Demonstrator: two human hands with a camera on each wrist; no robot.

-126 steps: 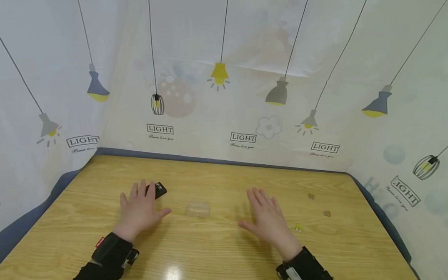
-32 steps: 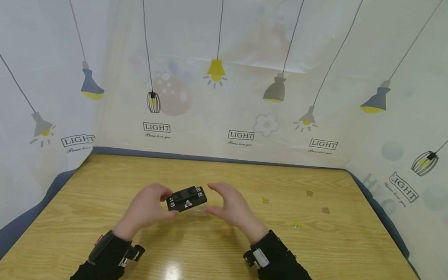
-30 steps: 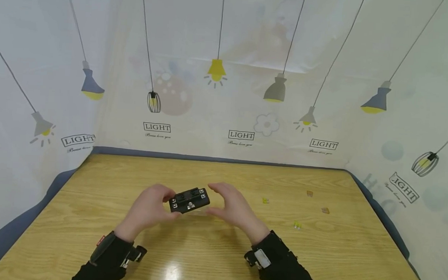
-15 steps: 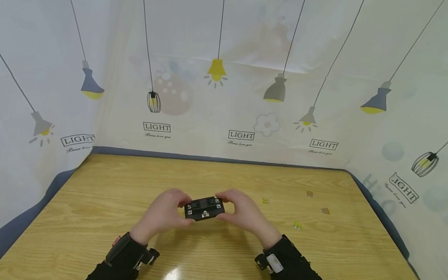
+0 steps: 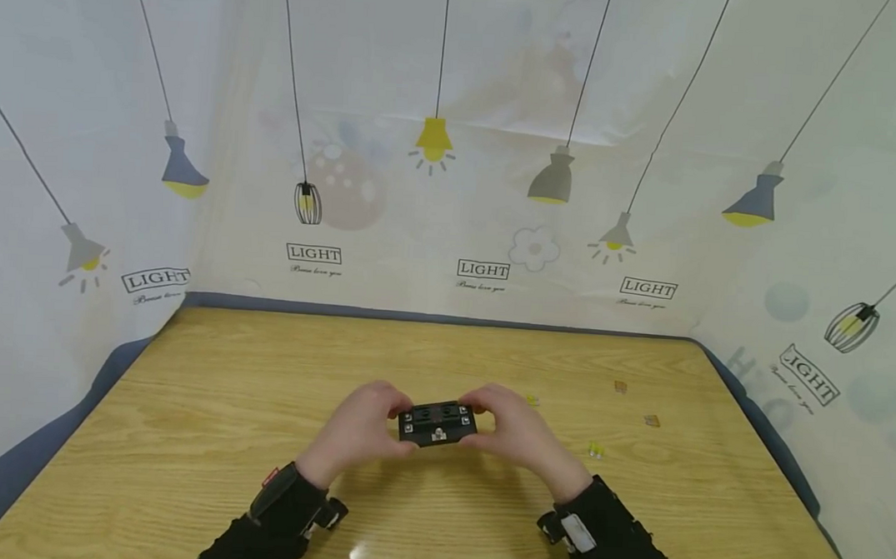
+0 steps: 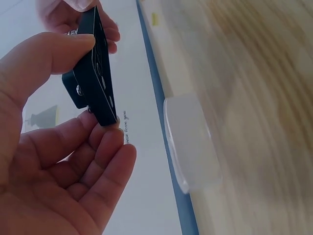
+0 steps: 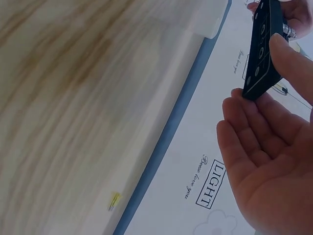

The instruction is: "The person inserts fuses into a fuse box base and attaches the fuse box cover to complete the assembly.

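Note:
A black fuse block (image 5: 437,423) with silvery screw terminals is held level above the table, between my two hands. My left hand (image 5: 362,426) grips its left end, thumb on the near side and fingertips on the far side. At the other end, my right hand (image 5: 520,433) pinches it the same way. Both wrist views show the block's edge between thumb and fingertips, with the remaining fingers loosely bent. A clear plastic cover (image 6: 193,144) lies on the table below; in the head view the block and hands hide it.
Several small blade fuses lie on the wooden table (image 5: 264,363) to the right: a yellow fuse (image 5: 596,450), another yellow fuse (image 5: 533,400) partly behind the right hand, a brownish fuse (image 5: 620,387) and a second brownish fuse (image 5: 652,421). A lamp-printed curtain (image 5: 389,252) surrounds the table.
The left hand lifted the block from the table's left side and carried it rightward. The right hand, earlier spread, then apart from the block, took its right end. Both moved further right with it.

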